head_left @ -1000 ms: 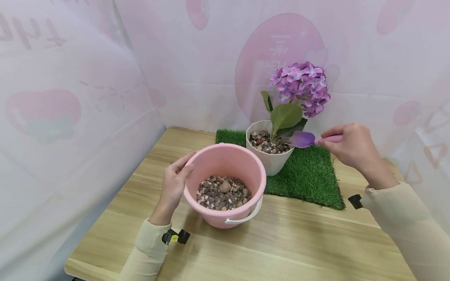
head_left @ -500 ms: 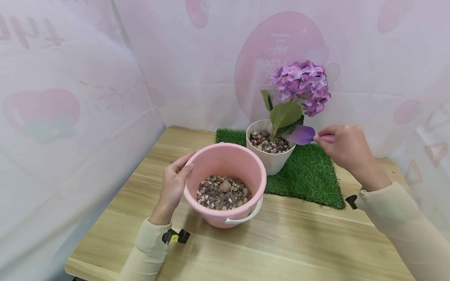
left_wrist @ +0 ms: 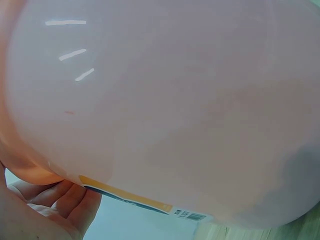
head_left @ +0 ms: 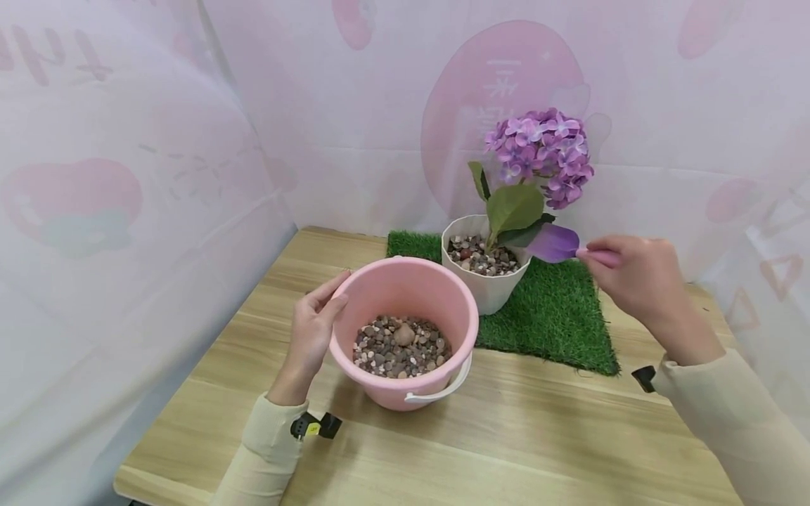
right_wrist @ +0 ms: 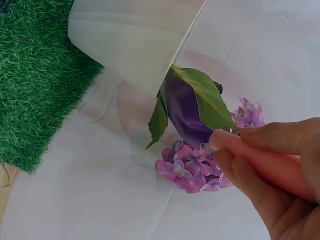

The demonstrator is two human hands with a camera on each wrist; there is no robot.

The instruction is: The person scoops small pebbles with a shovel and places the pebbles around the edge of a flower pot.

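My left hand (head_left: pixel 310 330) grips the left rim of a pink bucket (head_left: pixel 405 270), thumb over the edge and fingers outside. Pebbles (head_left: pixel 401 351) cover the bucket's bottom, one larger stone among them. My right hand (head_left: pixel 645 284) holds a small trowel by its pink handle (right_wrist: pixel 265 165); the purple blade (head_left: pixel 553 243) hangs at the right rim of a white flowerpot (head_left: pixel 487 292). In the pot, pebbles (head_left: pixel 474 256) surround the stem of a purple hydrangea (head_left: pixel 544 151). In the right wrist view the blade overlaps the green leaves (right_wrist: pixel 205 95). Whether it touches the pot cannot be told.
The pot stands on a green turf mat (head_left: pixel 557 323) at the back of the wooden table (head_left: pixel 506 436). Printed pale cloth (head_left: pixel 354 176) hangs close behind and at both sides. The bucket's white handle (head_left: pixel 443 390) hangs down at its front right.
The trowel first rises slightly, then my right hand shifts a little to the right and lower, drawing the blade toward the pot's right rim. My left hand and the bucket stay put.
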